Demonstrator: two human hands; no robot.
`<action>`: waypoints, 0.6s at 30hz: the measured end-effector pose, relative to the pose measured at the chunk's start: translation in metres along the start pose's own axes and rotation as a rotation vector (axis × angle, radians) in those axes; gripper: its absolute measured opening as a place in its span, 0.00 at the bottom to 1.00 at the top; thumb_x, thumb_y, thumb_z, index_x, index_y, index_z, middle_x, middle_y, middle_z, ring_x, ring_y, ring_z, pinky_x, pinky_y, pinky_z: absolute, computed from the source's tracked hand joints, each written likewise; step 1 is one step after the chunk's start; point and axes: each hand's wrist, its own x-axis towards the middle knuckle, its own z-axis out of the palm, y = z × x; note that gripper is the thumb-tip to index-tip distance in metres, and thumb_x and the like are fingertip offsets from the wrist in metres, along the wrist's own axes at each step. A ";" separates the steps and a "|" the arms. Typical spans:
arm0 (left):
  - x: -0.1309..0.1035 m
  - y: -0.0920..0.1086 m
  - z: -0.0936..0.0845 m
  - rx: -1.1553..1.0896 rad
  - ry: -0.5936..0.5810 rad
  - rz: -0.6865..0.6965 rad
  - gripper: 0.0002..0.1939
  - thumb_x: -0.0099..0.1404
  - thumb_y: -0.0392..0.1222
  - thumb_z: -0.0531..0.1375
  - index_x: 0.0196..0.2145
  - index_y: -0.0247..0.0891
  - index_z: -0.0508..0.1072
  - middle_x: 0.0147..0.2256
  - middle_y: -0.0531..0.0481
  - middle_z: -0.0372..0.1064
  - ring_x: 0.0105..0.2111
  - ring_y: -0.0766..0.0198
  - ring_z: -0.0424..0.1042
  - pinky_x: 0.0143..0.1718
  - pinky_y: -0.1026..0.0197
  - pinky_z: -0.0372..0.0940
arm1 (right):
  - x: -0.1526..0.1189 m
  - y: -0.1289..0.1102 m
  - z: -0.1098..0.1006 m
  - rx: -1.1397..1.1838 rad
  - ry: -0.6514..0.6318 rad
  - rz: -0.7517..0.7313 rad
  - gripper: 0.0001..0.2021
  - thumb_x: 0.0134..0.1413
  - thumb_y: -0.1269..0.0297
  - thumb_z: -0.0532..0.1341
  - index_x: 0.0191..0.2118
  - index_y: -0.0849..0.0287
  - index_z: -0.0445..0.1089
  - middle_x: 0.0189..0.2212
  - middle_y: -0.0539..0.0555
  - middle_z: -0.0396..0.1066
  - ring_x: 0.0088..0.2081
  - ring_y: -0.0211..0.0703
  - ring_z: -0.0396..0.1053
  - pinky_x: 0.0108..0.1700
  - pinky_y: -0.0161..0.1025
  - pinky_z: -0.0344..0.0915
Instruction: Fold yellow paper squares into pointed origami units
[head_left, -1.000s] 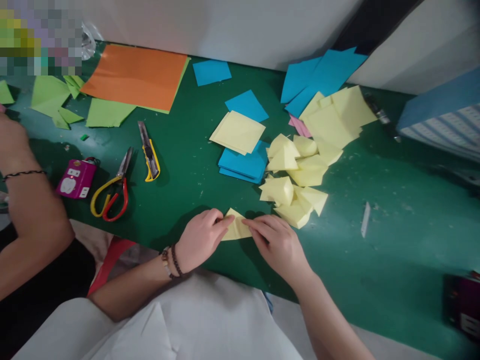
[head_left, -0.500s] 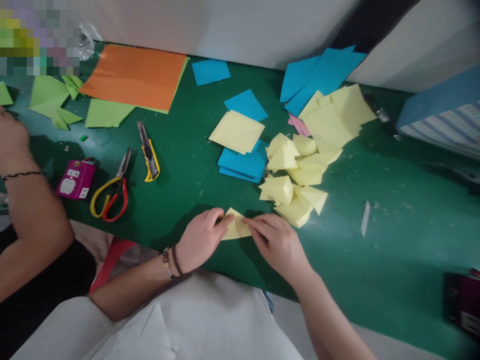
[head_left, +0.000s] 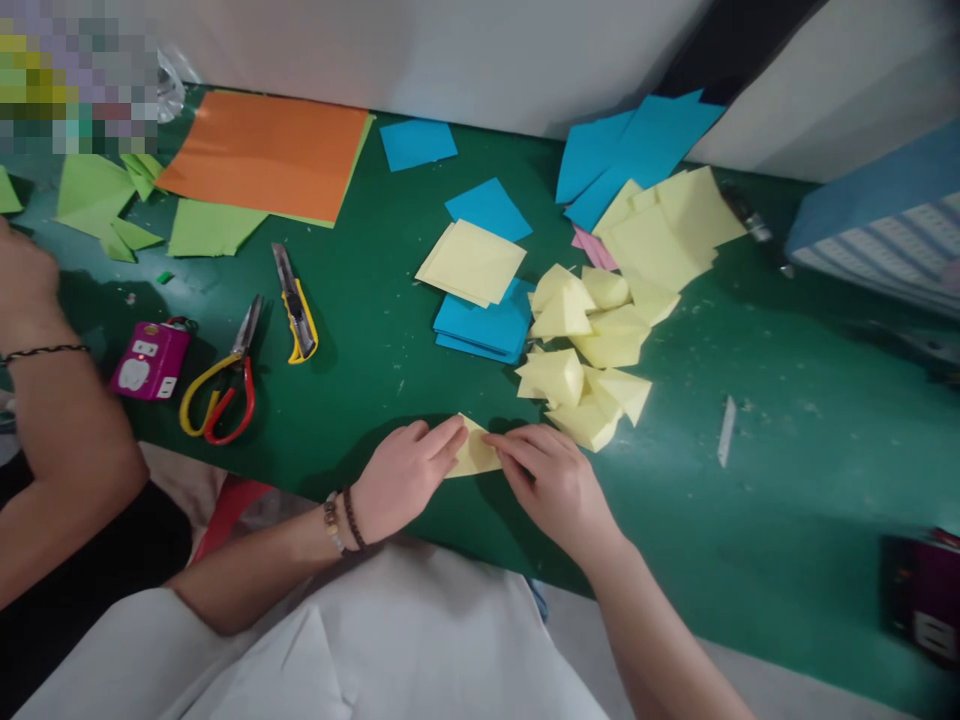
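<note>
A small folded piece of pale yellow paper [head_left: 475, 452] lies on the green tabletop near its front edge. My left hand [head_left: 405, 470] presses its fingers together over the paper's left side, with the thumb largely hidden. On the opposite side, my right hand [head_left: 551, 480] has its fingertips closed on the right edge. Just beyond my right hand sits a pile of folded yellow paper pieces [head_left: 592, 330]. Flat yellow squares [head_left: 472, 262] rest partly over a stack of blue squares [head_left: 487, 325], farther back from my hands.
To the left lie a yellow cutter knife [head_left: 300, 315], scissors [head_left: 232, 375] and a purple socket block [head_left: 152, 358]. A co-worker's arm [head_left: 64, 430] rests beside them. Orange sheets [head_left: 270, 150] lie behind. A loose blade strip [head_left: 726, 430] is at right, and a blue box [head_left: 877, 220] stands back right.
My left fingers have shifted and straightened over the paper's left side, covering more of it. My right hand stays at the right edge. The view has moved slightly.
</note>
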 end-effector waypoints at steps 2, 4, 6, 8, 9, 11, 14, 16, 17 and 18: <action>0.002 0.001 -0.001 -0.013 -0.010 -0.017 0.18 0.73 0.39 0.48 0.57 0.34 0.64 0.57 0.43 0.64 0.35 0.62 0.68 0.38 0.56 0.68 | -0.002 -0.002 -0.003 -0.026 0.022 0.002 0.10 0.62 0.70 0.56 0.42 0.59 0.74 0.33 0.55 0.73 0.35 0.43 0.70 0.38 0.42 0.69; 0.002 0.001 -0.002 0.010 -0.021 -0.010 0.18 0.73 0.41 0.49 0.56 0.33 0.65 0.57 0.42 0.64 0.34 0.62 0.68 0.37 0.56 0.68 | -0.006 -0.010 -0.009 -0.075 0.088 0.020 0.09 0.60 0.70 0.57 0.44 0.58 0.72 0.38 0.57 0.74 0.39 0.46 0.71 0.42 0.46 0.69; 0.002 0.001 0.000 0.049 -0.021 0.012 0.18 0.72 0.42 0.50 0.56 0.32 0.65 0.57 0.42 0.63 0.34 0.62 0.68 0.37 0.57 0.67 | -0.014 -0.021 -0.015 -0.082 0.153 0.062 0.10 0.59 0.71 0.58 0.46 0.57 0.70 0.45 0.58 0.74 0.42 0.48 0.72 0.44 0.47 0.69; 0.002 0.002 0.001 0.068 -0.007 0.015 0.18 0.72 0.41 0.50 0.56 0.32 0.65 0.58 0.42 0.64 0.34 0.62 0.68 0.37 0.57 0.67 | -0.024 -0.035 -0.019 0.049 0.106 0.116 0.11 0.59 0.72 0.56 0.46 0.55 0.67 0.48 0.57 0.73 0.36 0.41 0.73 0.40 0.42 0.71; 0.002 0.002 0.002 0.064 0.001 0.007 0.18 0.72 0.40 0.50 0.56 0.32 0.65 0.57 0.42 0.64 0.35 0.62 0.68 0.37 0.57 0.67 | -0.030 -0.042 -0.018 0.130 0.045 0.157 0.10 0.60 0.72 0.55 0.46 0.54 0.66 0.50 0.56 0.73 0.30 0.36 0.72 0.35 0.38 0.71; 0.002 0.001 0.001 0.036 0.009 -0.012 0.18 0.72 0.39 0.51 0.57 0.33 0.64 0.57 0.43 0.64 0.36 0.62 0.69 0.38 0.58 0.68 | -0.041 -0.053 -0.013 0.247 -0.075 0.225 0.09 0.60 0.72 0.54 0.45 0.55 0.63 0.53 0.58 0.71 0.23 0.31 0.68 0.30 0.34 0.70; 0.003 0.001 -0.002 -0.020 -0.001 -0.013 0.17 0.72 0.40 0.52 0.56 0.34 0.64 0.57 0.43 0.64 0.38 0.61 0.70 0.39 0.58 0.68 | -0.050 -0.061 -0.001 0.308 -0.154 0.294 0.09 0.60 0.71 0.52 0.45 0.55 0.61 0.55 0.59 0.70 0.19 0.30 0.66 0.25 0.33 0.68; 0.003 0.000 -0.005 -0.049 -0.011 -0.006 0.18 0.71 0.41 0.53 0.56 0.34 0.63 0.57 0.43 0.64 0.39 0.61 0.70 0.40 0.58 0.69 | -0.053 -0.063 0.005 0.326 -0.176 0.315 0.09 0.59 0.71 0.51 0.45 0.55 0.60 0.56 0.59 0.69 0.18 0.30 0.65 0.24 0.33 0.68; 0.003 0.000 -0.006 -0.059 -0.014 -0.005 0.18 0.71 0.41 0.53 0.56 0.34 0.63 0.57 0.43 0.63 0.40 0.60 0.70 0.40 0.58 0.69 | -0.053 -0.063 0.007 0.334 -0.182 0.322 0.09 0.59 0.71 0.51 0.45 0.55 0.60 0.56 0.59 0.69 0.18 0.30 0.65 0.24 0.33 0.68; 0.003 -0.001 -0.006 -0.064 -0.017 -0.006 0.18 0.71 0.41 0.53 0.56 0.34 0.63 0.58 0.42 0.63 0.41 0.60 0.70 0.41 0.58 0.69 | -0.053 -0.064 0.009 0.341 -0.184 0.328 0.10 0.58 0.71 0.51 0.45 0.55 0.60 0.56 0.58 0.69 0.18 0.30 0.66 0.24 0.33 0.68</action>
